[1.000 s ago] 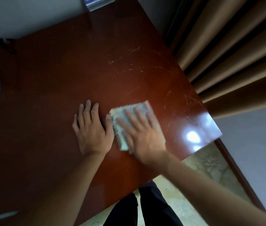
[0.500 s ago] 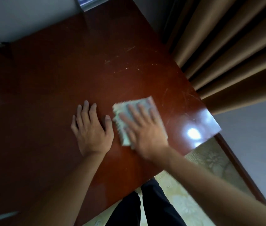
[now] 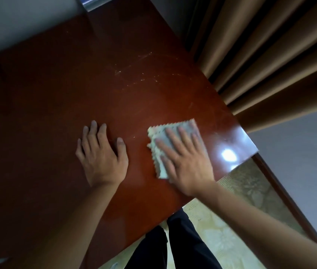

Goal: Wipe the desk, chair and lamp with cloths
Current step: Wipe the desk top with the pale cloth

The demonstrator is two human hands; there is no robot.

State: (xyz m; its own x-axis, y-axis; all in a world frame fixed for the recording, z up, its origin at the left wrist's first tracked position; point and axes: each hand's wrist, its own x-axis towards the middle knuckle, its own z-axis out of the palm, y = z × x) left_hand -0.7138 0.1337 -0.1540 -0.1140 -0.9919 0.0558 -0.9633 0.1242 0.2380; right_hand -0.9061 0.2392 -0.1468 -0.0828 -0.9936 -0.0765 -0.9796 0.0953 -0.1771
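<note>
The desk (image 3: 60,90) has a glossy red-brown top that fills most of the view. A folded pale grey-green cloth (image 3: 156,138) with a zigzag edge lies near the desk's right front corner. My right hand (image 3: 184,158) presses flat on the cloth with straight, spread fingers. My left hand (image 3: 101,154) rests flat on the bare wood to the left of the cloth, a gap between them. Faint pale scratches or dust marks (image 3: 134,70) streak the wood farther back. No chair or lamp is clearly in view.
Brown curtains (image 3: 270,61) hang close along the desk's right side. A boxy object (image 3: 95,2) sits at the desk's far edge by the wall. Patterned pale flooring (image 3: 221,235) and my dark trouser legs (image 3: 173,247) show below the front edge.
My right hand has slid the cloth to the right, away from my left hand, opening a gap between them. My left hand has stayed flat in place.
</note>
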